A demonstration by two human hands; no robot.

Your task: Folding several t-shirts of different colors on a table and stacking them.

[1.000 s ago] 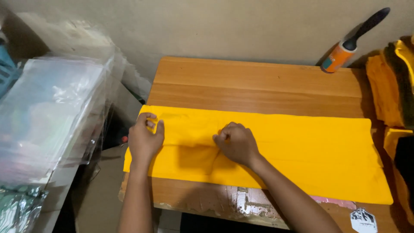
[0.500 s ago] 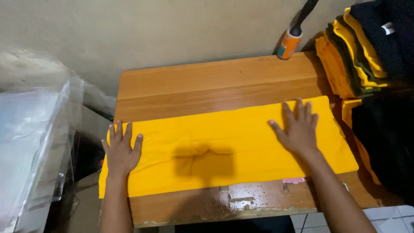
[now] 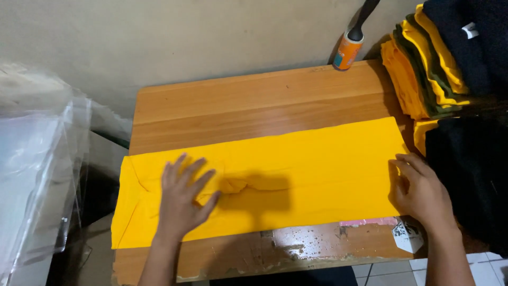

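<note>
A long yellow folded cloth (image 3: 296,169) lies across the front half of a wooden table (image 3: 254,100). My left hand (image 3: 182,198) rests flat on the cloth's left part, fingers spread. At the cloth's right end my right hand (image 3: 420,193) curls its fingers at the edge of the fabric; whether it pinches the cloth is unclear. A small wrinkle shows in the cloth just right of my left hand.
A lint roller (image 3: 350,45) leans on the wall at the table's back right. Stacked yellow, green and black folded garments (image 3: 434,58) fill the right side. Clear plastic bags (image 3: 32,175) pile up at the left. The table's front edge is worn, with a sticker (image 3: 406,235).
My left hand slid right along the cloth, off its left end. My right hand moved from flat on the cloth to its right edge and curled its fingers.
</note>
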